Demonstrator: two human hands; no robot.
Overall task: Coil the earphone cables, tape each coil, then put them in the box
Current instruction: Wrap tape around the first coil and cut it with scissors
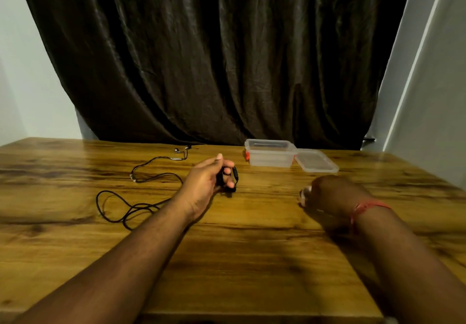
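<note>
My left hand (209, 180) grips a small coil of black earphone cable (230, 178) wound around its fingers, over the middle of the wooden table (252, 248). A second black earphone cable (136, 206) lies loose and uncoiled on the table to the left, its earbuds (181, 149) near the back edge. My right hand (327, 193) is blurred, fingers curled around a small pale object (305, 192) that may be a tape roll. A clear plastic box (269, 156) stands open at the back, right of centre.
The box's clear lid (316, 161) lies flat beside the box on its right. A dark curtain (227, 59) hangs behind the table. A red thread (365, 209) is tied round my right wrist. The table's front edge is near the bottom of the view.
</note>
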